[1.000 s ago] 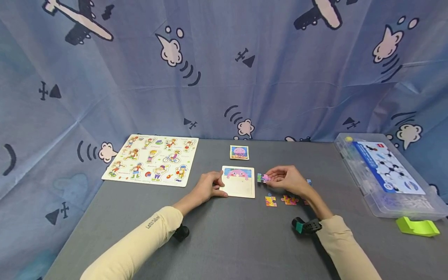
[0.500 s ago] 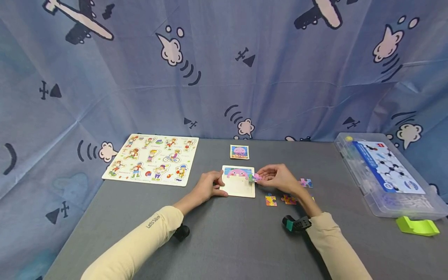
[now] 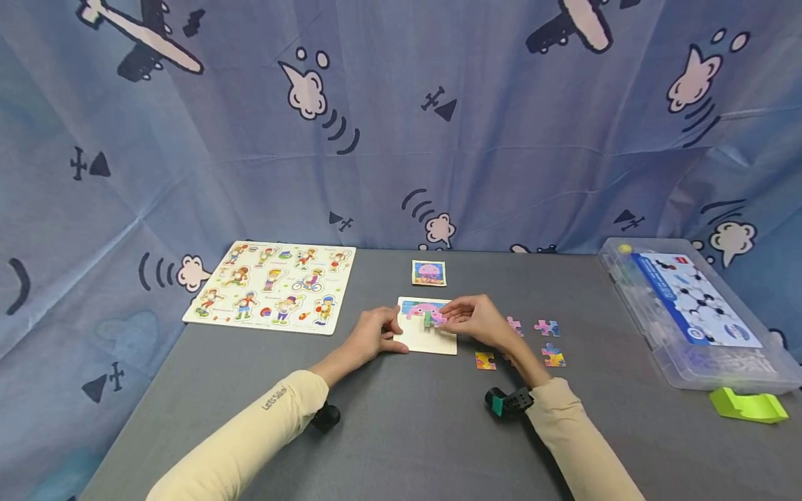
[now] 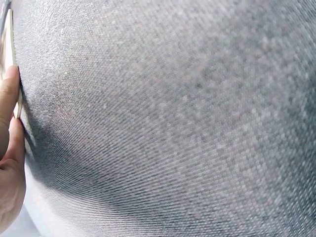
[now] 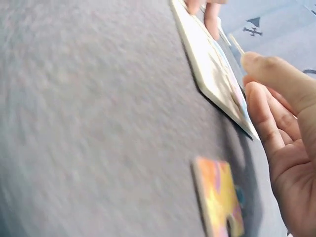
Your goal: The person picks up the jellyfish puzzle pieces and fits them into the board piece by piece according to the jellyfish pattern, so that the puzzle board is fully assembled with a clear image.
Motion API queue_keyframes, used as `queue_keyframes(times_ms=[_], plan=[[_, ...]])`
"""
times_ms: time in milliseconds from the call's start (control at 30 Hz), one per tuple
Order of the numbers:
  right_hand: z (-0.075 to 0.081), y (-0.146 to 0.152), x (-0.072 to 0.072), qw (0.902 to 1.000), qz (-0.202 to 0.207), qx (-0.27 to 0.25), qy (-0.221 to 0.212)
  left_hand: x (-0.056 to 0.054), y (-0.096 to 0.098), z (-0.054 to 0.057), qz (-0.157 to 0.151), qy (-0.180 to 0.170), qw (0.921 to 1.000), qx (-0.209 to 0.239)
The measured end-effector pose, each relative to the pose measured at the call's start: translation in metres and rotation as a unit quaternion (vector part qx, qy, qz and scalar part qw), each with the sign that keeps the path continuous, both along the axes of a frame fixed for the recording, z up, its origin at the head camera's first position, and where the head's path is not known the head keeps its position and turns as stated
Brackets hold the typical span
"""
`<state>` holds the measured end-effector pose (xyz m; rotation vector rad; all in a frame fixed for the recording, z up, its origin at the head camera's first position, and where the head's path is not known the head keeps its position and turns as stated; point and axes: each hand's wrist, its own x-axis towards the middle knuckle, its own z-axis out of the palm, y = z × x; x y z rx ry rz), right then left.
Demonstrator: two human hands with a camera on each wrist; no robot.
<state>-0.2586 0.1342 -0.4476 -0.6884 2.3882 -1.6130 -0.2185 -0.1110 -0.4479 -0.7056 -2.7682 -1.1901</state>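
Observation:
A wooden puzzle board [image 3: 426, 341] lies flat, its top row filled with a pink octopus picture and the pale base bare below. My left hand [image 3: 374, 330] grips the board by its left edge with thumb and fingers; in the left wrist view those fingers [image 4: 12, 94] touch the board's rim. Over the board, my right hand [image 3: 479, 321] pinches a puzzle piece [image 3: 429, 319], green and pink, between thumb and fingers. The right wrist view shows this piece edge-on, tilted above the board. Several loose pieces, among them a yellow-orange one [image 5: 215, 192], lie right of the board, partly hidden by my right arm.
A small octopus picture card [image 3: 429, 273] lies behind the board. At the left is a large peg puzzle of children [image 3: 269, 285]. A clear plastic case [image 3: 702, 313] and a lime-green holder [image 3: 748, 406] stand at the right. A patterned curtain [image 3: 376, 139] hangs behind.
My right hand has carried the puzzle piece leftward from beside the board to above it, uncovering loose pieces on the right. The left hand has stayed at the board's edge.

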Motion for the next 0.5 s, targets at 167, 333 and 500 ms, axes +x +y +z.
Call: queue_keyframes(times_ms=[167,333,500], plan=[[-0.002,-0.013,0.002,0.9998,0.01,0.009,0.017,-0.001,-0.001,-0.002,0.004,-0.002,0.9999,-0.014],[-0.003,-0.024,0.004,0.999,0.005,0.021,0.041,0.0,-0.001,-0.001,0.005,0.005,0.9998,-0.018],[-0.005,-0.032,0.005,0.9976,-0.008,0.021,0.065,0.001,-0.002,0.0,0.007,0.013,0.9998,-0.013]])
